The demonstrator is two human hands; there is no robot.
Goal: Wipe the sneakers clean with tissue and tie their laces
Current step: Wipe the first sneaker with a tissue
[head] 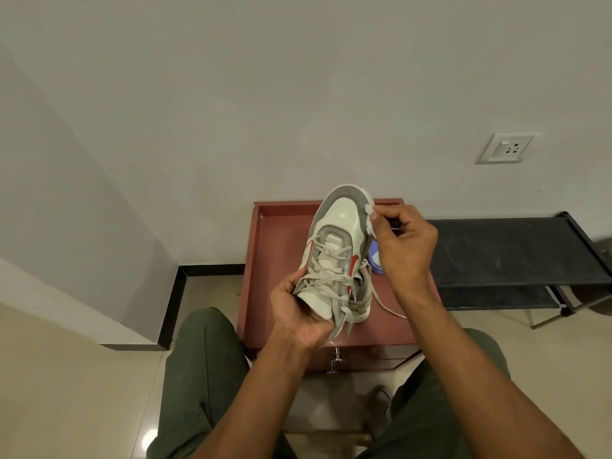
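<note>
Left grip [299, 313] clasped white-grey leather sneaker [337, 246] | right grip [402, 243] pinched white tissue [370, 220] at toe | second sneaker [361, 301] behind | red-brown wooden surface [275, 246] | black rack [503, 250], wall socket [506, 148].

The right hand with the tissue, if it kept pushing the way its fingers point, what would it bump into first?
The right hand pinches the tissue, fingers pointing left at the sneaker. Its toe edge comes first; the tissue looks already touching it, though depth is uncertain.

Olive-green trousers [198, 376] (2 bare forearms).
</note>
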